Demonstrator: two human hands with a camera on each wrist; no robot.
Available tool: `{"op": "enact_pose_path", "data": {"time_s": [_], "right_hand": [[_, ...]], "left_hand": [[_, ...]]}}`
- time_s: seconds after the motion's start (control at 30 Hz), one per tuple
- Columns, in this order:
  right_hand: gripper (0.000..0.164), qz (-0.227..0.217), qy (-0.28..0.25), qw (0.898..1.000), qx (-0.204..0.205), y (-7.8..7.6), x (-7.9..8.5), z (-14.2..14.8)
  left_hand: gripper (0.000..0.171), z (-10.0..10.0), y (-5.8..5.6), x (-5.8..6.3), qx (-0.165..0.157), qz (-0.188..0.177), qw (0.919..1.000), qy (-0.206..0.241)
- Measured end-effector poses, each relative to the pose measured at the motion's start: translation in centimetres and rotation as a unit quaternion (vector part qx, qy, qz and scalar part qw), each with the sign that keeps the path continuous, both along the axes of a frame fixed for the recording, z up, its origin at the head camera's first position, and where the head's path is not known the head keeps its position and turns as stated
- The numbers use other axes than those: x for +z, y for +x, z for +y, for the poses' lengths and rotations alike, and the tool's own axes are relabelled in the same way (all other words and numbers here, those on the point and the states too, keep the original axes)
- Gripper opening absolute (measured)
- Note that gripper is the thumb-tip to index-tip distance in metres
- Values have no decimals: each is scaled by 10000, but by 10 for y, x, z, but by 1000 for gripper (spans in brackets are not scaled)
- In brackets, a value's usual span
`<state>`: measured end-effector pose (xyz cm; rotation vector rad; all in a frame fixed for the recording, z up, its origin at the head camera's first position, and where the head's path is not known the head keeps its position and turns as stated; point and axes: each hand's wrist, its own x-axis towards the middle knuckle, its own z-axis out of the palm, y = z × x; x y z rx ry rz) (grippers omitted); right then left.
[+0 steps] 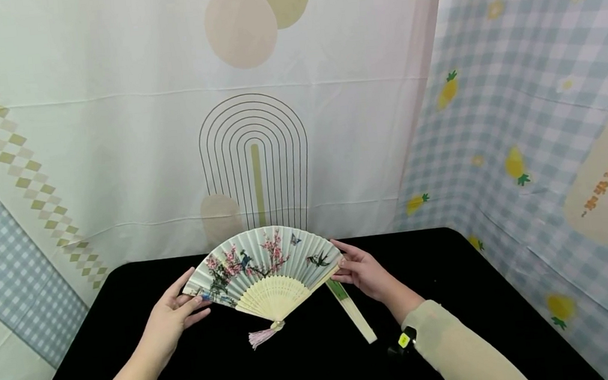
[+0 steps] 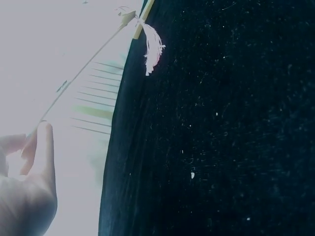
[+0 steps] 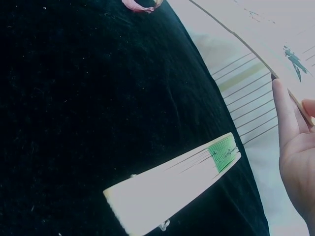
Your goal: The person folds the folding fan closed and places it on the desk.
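Operator: What surface and room did I have around me?

Observer: You had a table covered in black cloth [image 1: 255, 378] with rounded far corners. Beyond its far edge hung a white curtain [image 1: 116, 158] printed with thin arches and beige ovals. On the right hung a blue-and-white gingham curtain [image 1: 498, 112], where six yellow pineapples showed in the head view; more gingham [image 1: 1, 240] ran along the left.

Operator: How many fans were there, and where?

Observer: Two. You had one spread folding fan [image 1: 272, 265] tilted up over the far middle of the table, painted with pink blossom, one butterfly and birds. One pink tassel [image 1: 262, 337] hung at its pivot; I couldn't tell whether the pivot touched the cloth. The other, a closed fan [image 1: 353, 313], lay on the cloth to the right, pale ribs near you, green end far.

Operator: And my two hands?

Observer: Your left hand [image 1: 170, 317] pinched the left edge of the spread fan, thumb in front and fingers behind. Your right hand [image 1: 368, 276] pinched its right edge, just beyond the closed fan. A dark wrist device [image 1: 406, 339] with a yellow face sat at your right cuff.
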<state>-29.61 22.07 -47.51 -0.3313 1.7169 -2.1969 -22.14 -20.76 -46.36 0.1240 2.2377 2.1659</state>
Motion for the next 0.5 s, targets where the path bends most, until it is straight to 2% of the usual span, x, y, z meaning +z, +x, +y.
{"op": "enact_pose_path", "data": {"time_s": [0.2, 0.5], "right_hand": [[61, 59, 4, 10000, -38, 0, -1, 1], [61, 119, 90, 9999, -46, 2, -2, -2]], "left_hand": [[71, 3, 1, 0, 289, 44, 9995, 154], [63, 11, 0, -2, 715, 187, 9966, 372]]}}
